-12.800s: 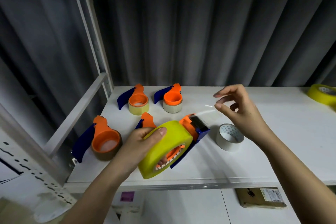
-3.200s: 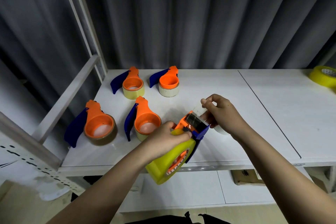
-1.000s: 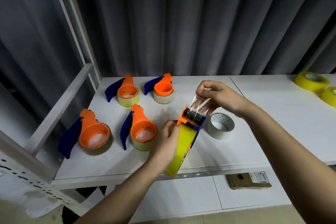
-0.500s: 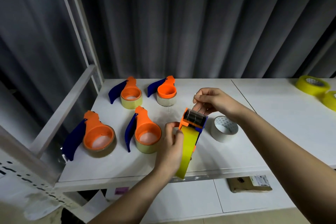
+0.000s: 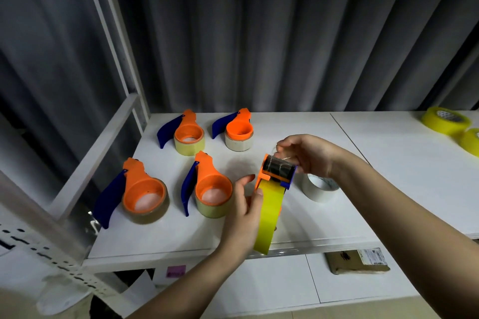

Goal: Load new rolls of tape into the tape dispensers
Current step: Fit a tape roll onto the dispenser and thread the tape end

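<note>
My left hand [image 5: 242, 217] grips a yellow tape roll [image 5: 269, 212] mounted edge-on in an orange and blue dispenser [image 5: 278, 171], held above the front edge of the white shelf [image 5: 259, 225]. My right hand [image 5: 308, 155] is at the dispenser's cutter end, its fingers pinching the clear free end of the tape over the roller. A white tape roll [image 5: 320, 188] lies flat just right of the dispenser, partly hidden by my right wrist.
Several orange dispensers with blue handles lie on the shelf's left half, e.g. the nearest dispenser [image 5: 207, 189] and the left dispenser [image 5: 137, 194]. Yellow rolls [image 5: 445, 120] sit at the far right. A cardboard parcel [image 5: 357, 261] lies on the lower level. A metal upright [image 5: 116, 33] stands left.
My right hand has pulled the tape end down onto the cutter end. The dispenser has turned fully edge-on in my left hand and shifted slightly.
</note>
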`<state>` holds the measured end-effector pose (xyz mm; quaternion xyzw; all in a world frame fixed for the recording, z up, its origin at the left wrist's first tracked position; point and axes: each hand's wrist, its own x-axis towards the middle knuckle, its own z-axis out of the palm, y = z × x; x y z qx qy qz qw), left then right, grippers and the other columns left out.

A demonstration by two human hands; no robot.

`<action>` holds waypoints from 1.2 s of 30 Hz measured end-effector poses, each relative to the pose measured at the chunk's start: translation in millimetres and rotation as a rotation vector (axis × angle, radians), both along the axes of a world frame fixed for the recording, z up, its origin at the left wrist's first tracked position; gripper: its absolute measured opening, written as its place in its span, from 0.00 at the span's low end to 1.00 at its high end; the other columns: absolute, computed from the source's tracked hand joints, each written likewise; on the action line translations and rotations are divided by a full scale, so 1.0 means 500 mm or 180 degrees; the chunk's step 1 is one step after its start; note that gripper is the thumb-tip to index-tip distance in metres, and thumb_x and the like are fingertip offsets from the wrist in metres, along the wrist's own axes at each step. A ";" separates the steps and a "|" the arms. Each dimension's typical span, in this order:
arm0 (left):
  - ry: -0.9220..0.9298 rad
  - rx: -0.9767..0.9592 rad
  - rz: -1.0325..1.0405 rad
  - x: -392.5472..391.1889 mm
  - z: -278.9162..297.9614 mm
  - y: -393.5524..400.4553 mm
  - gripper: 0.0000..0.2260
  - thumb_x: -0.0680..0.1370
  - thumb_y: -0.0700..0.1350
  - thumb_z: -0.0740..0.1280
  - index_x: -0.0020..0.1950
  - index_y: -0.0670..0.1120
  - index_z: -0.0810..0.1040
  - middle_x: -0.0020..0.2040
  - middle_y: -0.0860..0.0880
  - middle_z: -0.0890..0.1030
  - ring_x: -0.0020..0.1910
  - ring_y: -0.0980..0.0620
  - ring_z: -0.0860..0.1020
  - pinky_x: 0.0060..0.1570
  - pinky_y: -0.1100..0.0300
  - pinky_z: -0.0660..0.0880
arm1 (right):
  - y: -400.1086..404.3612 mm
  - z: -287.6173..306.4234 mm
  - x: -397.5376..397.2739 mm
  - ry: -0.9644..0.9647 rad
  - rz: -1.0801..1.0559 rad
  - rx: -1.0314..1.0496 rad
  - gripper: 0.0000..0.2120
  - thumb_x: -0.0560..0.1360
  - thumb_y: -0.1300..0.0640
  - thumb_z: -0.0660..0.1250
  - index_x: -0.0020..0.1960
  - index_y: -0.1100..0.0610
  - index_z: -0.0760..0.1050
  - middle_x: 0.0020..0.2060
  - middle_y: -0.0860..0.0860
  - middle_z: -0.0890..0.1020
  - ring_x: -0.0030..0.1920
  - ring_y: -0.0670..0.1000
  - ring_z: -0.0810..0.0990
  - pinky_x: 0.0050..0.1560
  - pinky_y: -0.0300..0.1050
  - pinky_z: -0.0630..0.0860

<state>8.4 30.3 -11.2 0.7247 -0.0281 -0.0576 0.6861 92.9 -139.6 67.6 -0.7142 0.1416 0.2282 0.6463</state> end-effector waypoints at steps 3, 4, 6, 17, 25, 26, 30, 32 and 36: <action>-0.0145 0.0106 0.0235 0.006 -0.014 -0.018 0.11 0.73 0.57 0.57 0.54 0.65 0.65 0.40 0.59 0.75 0.39 0.62 0.75 0.48 0.56 0.73 | 0.001 -0.003 0.009 -0.0048 -0.0122 0.0050 0.10 0.79 0.57 0.59 0.40 0.55 0.74 0.32 0.48 0.84 0.31 0.45 0.81 0.33 0.38 0.74; -0.0160 0.0043 0.0269 0.007 -0.013 -0.024 0.11 0.72 0.57 0.57 0.54 0.64 0.65 0.40 0.59 0.75 0.38 0.64 0.75 0.47 0.55 0.73 | 0.001 -0.001 0.011 -0.0074 -0.0167 0.0051 0.10 0.79 0.57 0.59 0.41 0.55 0.74 0.33 0.48 0.84 0.32 0.45 0.82 0.35 0.38 0.74; -0.0242 -0.0018 0.0324 0.014 -0.015 -0.033 0.14 0.72 0.57 0.57 0.57 0.61 0.64 0.44 0.61 0.75 0.42 0.68 0.75 0.48 0.58 0.71 | 0.004 0.004 0.017 -0.0162 -0.0207 -0.0022 0.10 0.79 0.57 0.60 0.41 0.55 0.75 0.38 0.51 0.85 0.37 0.47 0.83 0.40 0.39 0.76; -0.0721 0.1590 0.0197 0.073 0.048 0.027 0.16 0.80 0.55 0.57 0.66 0.52 0.68 0.60 0.51 0.73 0.56 0.50 0.75 0.55 0.53 0.72 | -0.008 0.011 0.028 -0.0389 0.0060 -0.0225 0.09 0.79 0.56 0.61 0.44 0.56 0.77 0.45 0.53 0.84 0.42 0.49 0.82 0.42 0.40 0.77; 0.0571 0.0653 -0.0600 0.192 0.159 -0.022 0.10 0.77 0.50 0.64 0.53 0.47 0.79 0.54 0.48 0.81 0.54 0.51 0.78 0.54 0.56 0.72 | -0.017 0.032 0.016 -0.0613 0.0047 0.0258 0.13 0.82 0.52 0.58 0.40 0.55 0.71 0.36 0.50 0.84 0.34 0.48 0.84 0.32 0.36 0.79; 0.0710 0.0549 -0.0630 0.187 0.166 -0.029 0.09 0.77 0.50 0.64 0.51 0.48 0.79 0.52 0.49 0.82 0.52 0.52 0.79 0.54 0.56 0.73 | -0.018 0.039 0.011 -0.0700 0.0016 0.0260 0.13 0.82 0.52 0.58 0.40 0.55 0.70 0.35 0.50 0.84 0.35 0.48 0.84 0.34 0.36 0.80; 0.0758 -0.0307 -0.0124 0.148 0.150 -0.045 0.18 0.81 0.54 0.55 0.53 0.42 0.78 0.48 0.43 0.82 0.44 0.50 0.79 0.39 0.65 0.74 | 0.014 0.017 -0.040 -0.1341 -0.0742 0.0198 0.17 0.82 0.47 0.55 0.43 0.58 0.70 0.36 0.57 0.82 0.35 0.55 0.84 0.37 0.43 0.80; 0.0483 -0.0945 0.0313 0.130 0.117 -0.043 0.22 0.82 0.55 0.51 0.51 0.40 0.78 0.47 0.39 0.82 0.43 0.47 0.80 0.35 0.68 0.76 | 0.029 -0.023 -0.089 -0.1886 -0.1503 0.0495 0.19 0.82 0.46 0.53 0.46 0.60 0.71 0.40 0.58 0.84 0.40 0.55 0.84 0.39 0.43 0.79; 0.0424 -0.1231 0.0439 0.105 0.055 -0.055 0.26 0.79 0.62 0.54 0.45 0.42 0.80 0.47 0.41 0.84 0.48 0.46 0.81 0.56 0.50 0.74 | 0.035 -0.118 -0.155 -0.2176 -0.1775 0.0533 0.12 0.80 0.46 0.56 0.52 0.53 0.72 0.51 0.52 0.83 0.55 0.53 0.81 0.50 0.43 0.76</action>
